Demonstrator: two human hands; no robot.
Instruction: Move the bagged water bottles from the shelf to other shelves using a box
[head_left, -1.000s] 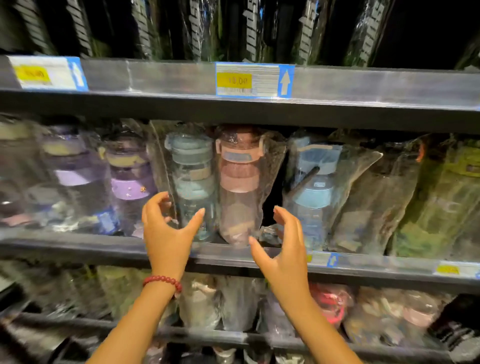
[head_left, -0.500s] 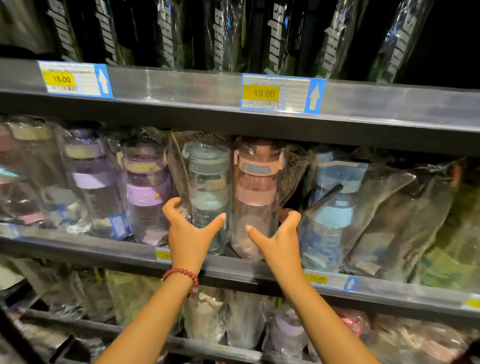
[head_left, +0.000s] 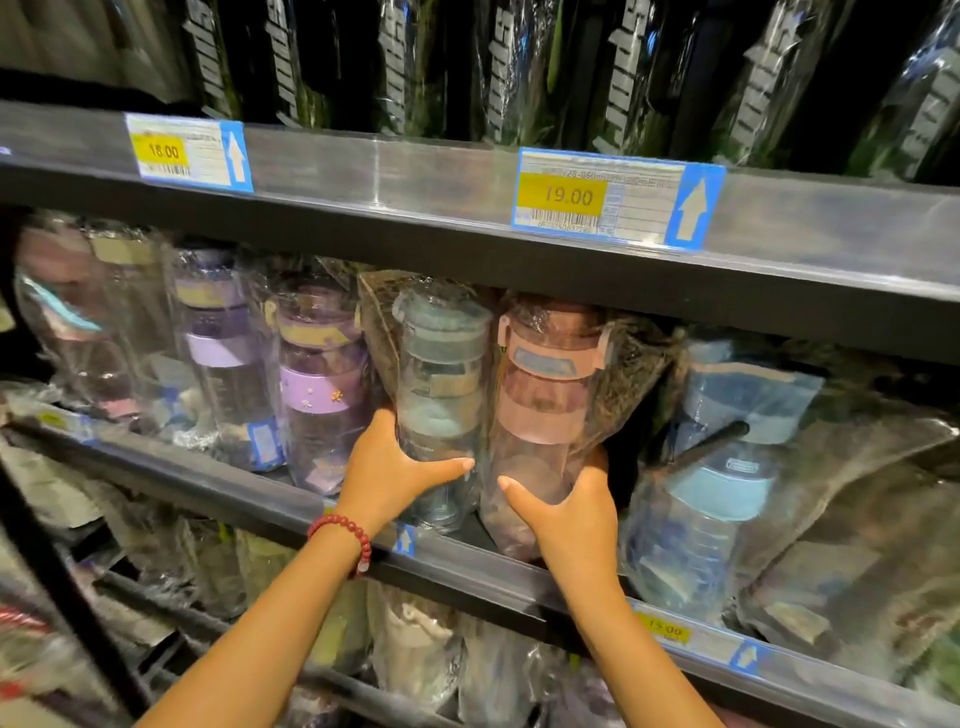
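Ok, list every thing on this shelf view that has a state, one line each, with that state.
left hand: grips the green-lidded bagged bottle
right hand: grips the pink-lidded bagged bottle
green-lidded bagged bottle: upright on the shelf, lid shut
pink-lidded bagged bottle: upright, touching the green one
purple-lidded bagged bottle: upright, untouched
blue-lidded bagged bottle: leaning, untouched
19.00 price tag: fixed on the upper shelf edge

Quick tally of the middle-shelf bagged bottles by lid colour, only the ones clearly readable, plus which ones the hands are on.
Purple-lidded: 2, and
Teal-lidded bottle: 1, gripped by the left hand
Pink-lidded bottle: 1, gripped by the right hand
Blue-lidded bottle: 1
Total: 5. Bags at the far left and far right are too blurred to count.
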